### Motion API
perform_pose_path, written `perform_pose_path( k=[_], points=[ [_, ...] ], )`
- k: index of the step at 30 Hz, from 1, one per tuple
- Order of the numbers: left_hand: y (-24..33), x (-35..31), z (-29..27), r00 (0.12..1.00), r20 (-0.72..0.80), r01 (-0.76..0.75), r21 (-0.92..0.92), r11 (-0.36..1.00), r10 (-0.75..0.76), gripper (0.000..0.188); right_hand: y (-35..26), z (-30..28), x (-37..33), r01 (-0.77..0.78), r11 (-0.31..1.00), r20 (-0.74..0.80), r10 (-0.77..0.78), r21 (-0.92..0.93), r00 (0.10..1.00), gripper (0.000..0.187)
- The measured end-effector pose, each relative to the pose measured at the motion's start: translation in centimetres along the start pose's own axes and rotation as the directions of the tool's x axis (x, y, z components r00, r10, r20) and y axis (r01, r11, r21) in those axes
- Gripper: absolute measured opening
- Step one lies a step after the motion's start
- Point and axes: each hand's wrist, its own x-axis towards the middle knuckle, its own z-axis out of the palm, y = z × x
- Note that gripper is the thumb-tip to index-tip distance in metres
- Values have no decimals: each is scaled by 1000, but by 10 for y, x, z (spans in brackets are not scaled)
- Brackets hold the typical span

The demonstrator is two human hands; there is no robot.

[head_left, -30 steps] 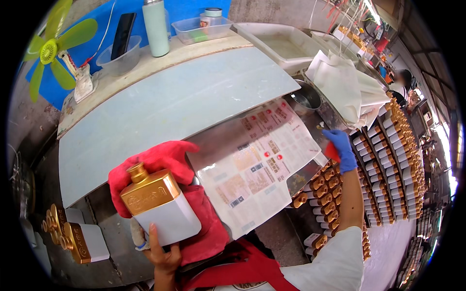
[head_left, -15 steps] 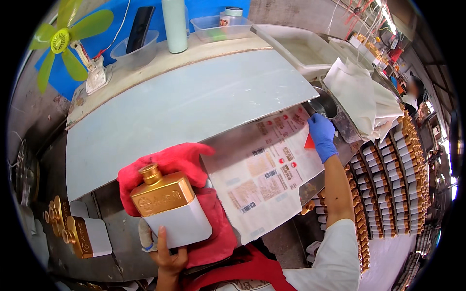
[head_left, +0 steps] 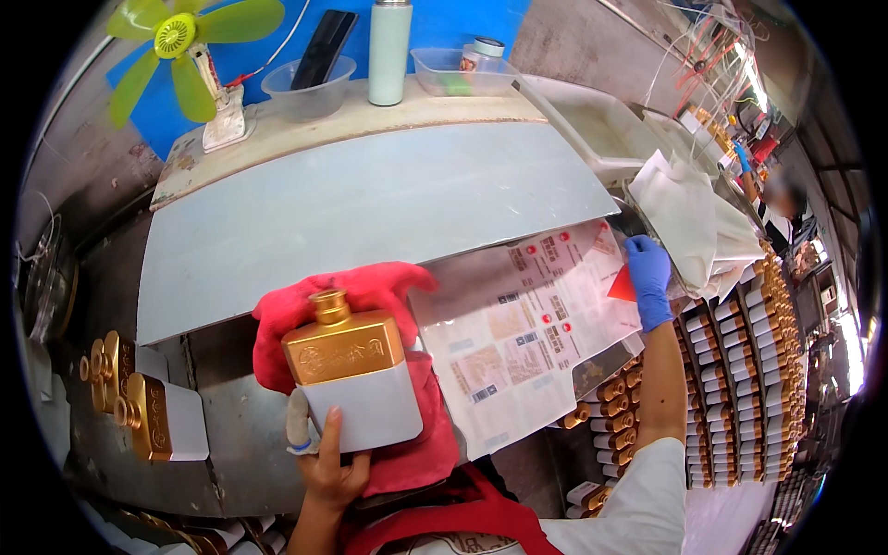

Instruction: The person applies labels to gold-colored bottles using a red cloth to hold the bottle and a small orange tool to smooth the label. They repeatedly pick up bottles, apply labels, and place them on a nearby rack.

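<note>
**Flat-sided bottle (head_left: 359, 377), gold over white, held left of the printed sheet (head_left: 527, 333)**

Item 1: bottle. Located just left of the printed sheet, over a red cloth (head_left: 430, 425); whether its weight is borne by the cloth cannot be told. Its long axis is run away from the wearer, tipped slightly to the left; the gold neck is pointed to the far side, the white base to the near side. A broad face is turned up to the view.

Item 2: left hand (head_left: 335, 476), bare, left of the sheet's near end. Closed about the base of the bottle, with one finger laid along the white face. A beige finger cover (head_left: 297, 421) is worn at the bottle's left edge.

Item 3: right hand (head_left: 651, 273), in a blue glove, at the sheet's far right corner. Fingers folded together on a flat red piece (head_left: 622, 287); the exact grip is hidden, and contact with the sheet cannot be told.

Surroundings: a pale board (head_left: 370, 203) is set beyond the sheet; more bottles (head_left: 171, 421) are laid on the counter (head_left: 217, 388) well left of it, necks leftward; stacked bottles (head_left: 731, 398) are ranged to its right.
</note>
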Motion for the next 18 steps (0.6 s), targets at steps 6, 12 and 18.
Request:
perform_pose_path(
  k=[6,12,18],
  points=[
    [-3,2,-3,1000,-16,-23,-33,999,23,68,-19,-68,15,12,994,-34,-16,-105,999,20],
    [-8,6,-16,1000,17,-22,-199,980,26,95,-141,-122,-76,296,952,297,-306,78,904,14],
    [-18,5,-20,963,46,228,-660,716,-265,104,-273,-180,-153,-47,656,550,-589,753,591,6]
  ],
)
